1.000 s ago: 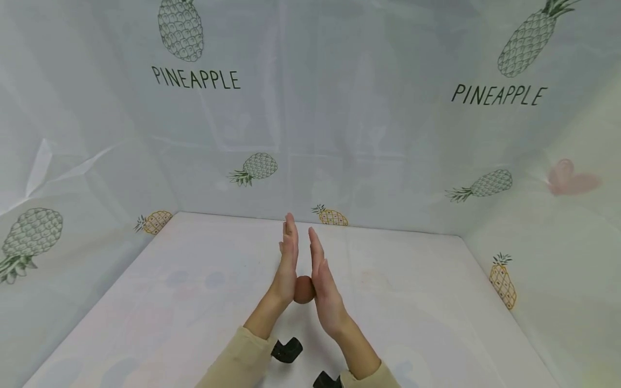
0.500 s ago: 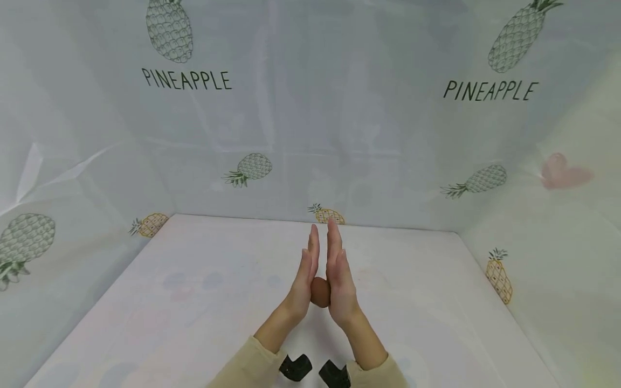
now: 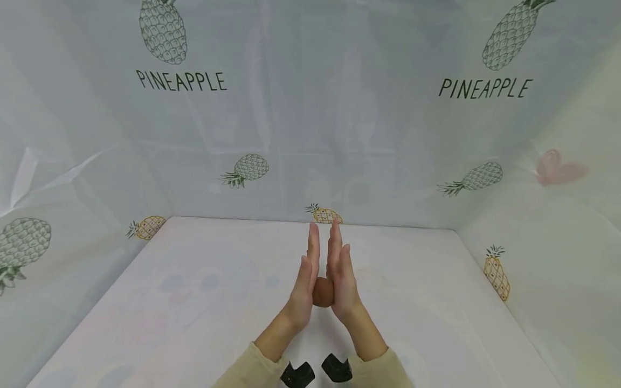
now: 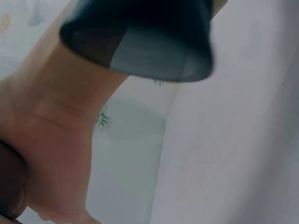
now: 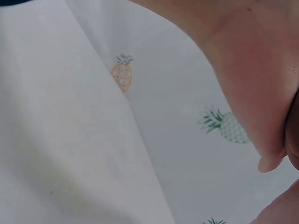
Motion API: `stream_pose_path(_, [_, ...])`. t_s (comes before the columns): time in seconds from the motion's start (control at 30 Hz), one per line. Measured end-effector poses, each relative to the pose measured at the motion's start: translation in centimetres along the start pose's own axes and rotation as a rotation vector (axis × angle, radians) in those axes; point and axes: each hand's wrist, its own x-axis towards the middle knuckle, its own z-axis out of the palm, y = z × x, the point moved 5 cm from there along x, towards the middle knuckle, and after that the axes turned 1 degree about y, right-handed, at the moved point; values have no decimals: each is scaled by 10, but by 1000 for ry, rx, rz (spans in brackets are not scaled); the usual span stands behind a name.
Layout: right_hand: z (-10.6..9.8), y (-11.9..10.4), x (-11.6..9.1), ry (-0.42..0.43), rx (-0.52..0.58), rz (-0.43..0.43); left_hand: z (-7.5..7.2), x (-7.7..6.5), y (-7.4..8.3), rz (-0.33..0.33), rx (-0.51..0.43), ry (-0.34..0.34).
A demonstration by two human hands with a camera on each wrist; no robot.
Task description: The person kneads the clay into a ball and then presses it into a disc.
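A smooth brown ball (image 3: 323, 292), which looks like clay or dough, is held between two upright palms above the table. My left hand (image 3: 302, 296) presses it from the left with straight fingers pointing up and away. From the right, my right hand (image 3: 345, 288) presses flat against it, fingers likewise extended. The fingertips lean toward each other with a narrow gap between them. In the left wrist view, the ball (image 4: 10, 184) shows at the left edge against a palm. The right wrist view catches only a sliver of the ball (image 5: 293, 133) at its right edge.
A white table (image 3: 218, 323) lies below the hands. Pale sheeting (image 3: 310, 118) printed with pineapples rises behind it and along both sides. Black wrist-worn pieces (image 3: 298, 374) show by the beige sleeves (image 3: 257, 369).
Both hands have shifted rightward in the head view with the ball between them. They slid past each other, the left hand drawing back and the right reaching forward, then came nearly level.
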Motion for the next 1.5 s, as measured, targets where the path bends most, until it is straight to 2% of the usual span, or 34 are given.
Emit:
stream_pose_path(0.13, [9, 5, -2, -49, 5, 43, -6, 1, 4, 27, 16, 35])
stream_pose_path(0.3, [22, 2, -4, -91, 12, 45, -18, 4, 4, 39, 60, 92])
stream_pose_path(0.53, [33, -6, -6, -103, -27, 16, -31, 7, -2, -19, 80, 152])
stream_pose_path(0.63, [34, -9, -6, -99, -41, -3, -31, 8, -6, -37, 97, 140])
stream_pose_path(0.77, [31, -13, -7, -91, -60, -21, -28, 8, -12, -55, 124, 92])
stream_pose_path(0.97, [24, -16, -6, -66, -68, -33, -20, 7, -15, -37, 144, 35])
stream_pose_path(1.23, [15, -18, -3, -51, -49, -39, -8, 4, -10, -37, 97, -20])
stream_pose_path(1.4, [5, -19, -1, 15, -8, -38, 2, 2, -4, -17, 58, -73])
stream_pose_path(1.5, [1, -18, -1, 53, 18, -31, 5, 1, -3, 7, 49, -78])
